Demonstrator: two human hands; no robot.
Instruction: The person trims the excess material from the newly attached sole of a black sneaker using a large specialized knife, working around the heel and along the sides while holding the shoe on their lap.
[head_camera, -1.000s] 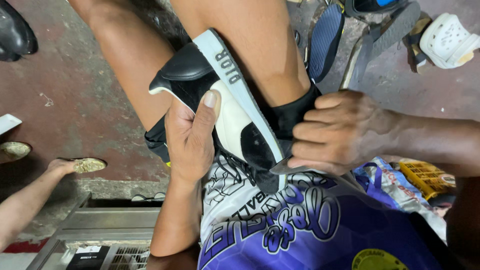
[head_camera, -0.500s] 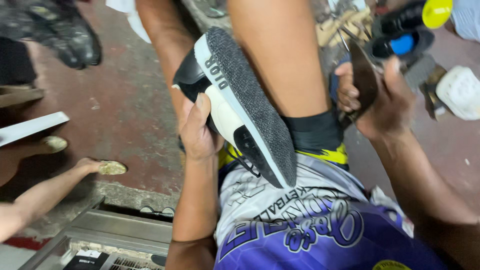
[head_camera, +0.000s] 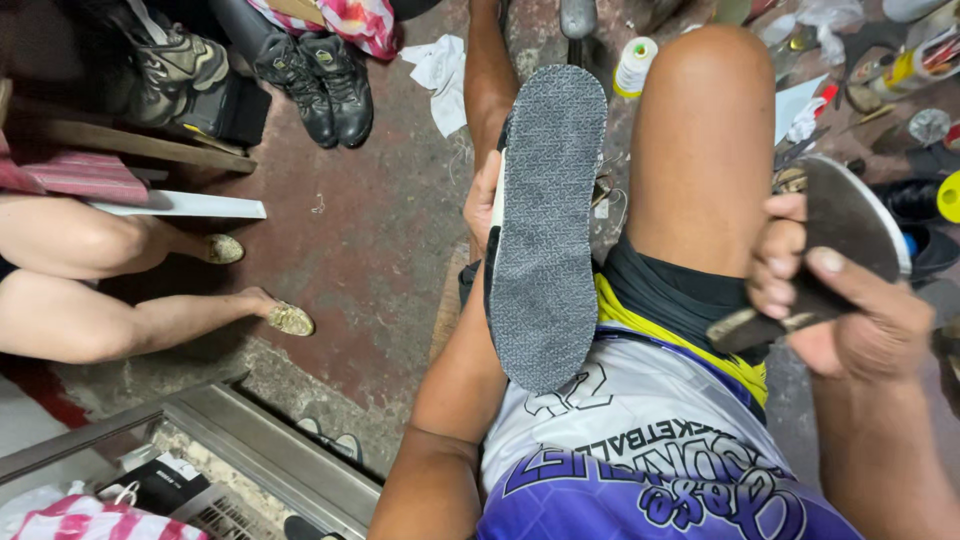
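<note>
My left hand (head_camera: 484, 204) grips a sneaker (head_camera: 545, 230) from its left side, beside my bare knee (head_camera: 705, 130). The sneaker's grey textured sole faces up, toe pointing away, with a white and black edge showing. My right hand (head_camera: 850, 310) is at the right, shut on a dark flat sole-shaped piece (head_camera: 850, 215) with a pale rim. Its narrow end (head_camera: 745, 328) sticks out toward my thigh. The two hands are apart, with my leg between them. I wear a purple and white jersey (head_camera: 640, 470).
Another person's bare legs and gold flat shoes (head_camera: 290, 318) are at the left. Black boots (head_camera: 320, 80) and a white cloth (head_camera: 440, 65) lie at the far side, with a thread spool (head_camera: 635, 65). Tools and scraps (head_camera: 880, 80) crowd the upper right. A metal frame (head_camera: 270, 450) runs along the lower left.
The sneaker has turned so its sole faces fully up. My right hand left the sneaker, moved right and now holds the dark flat piece.
</note>
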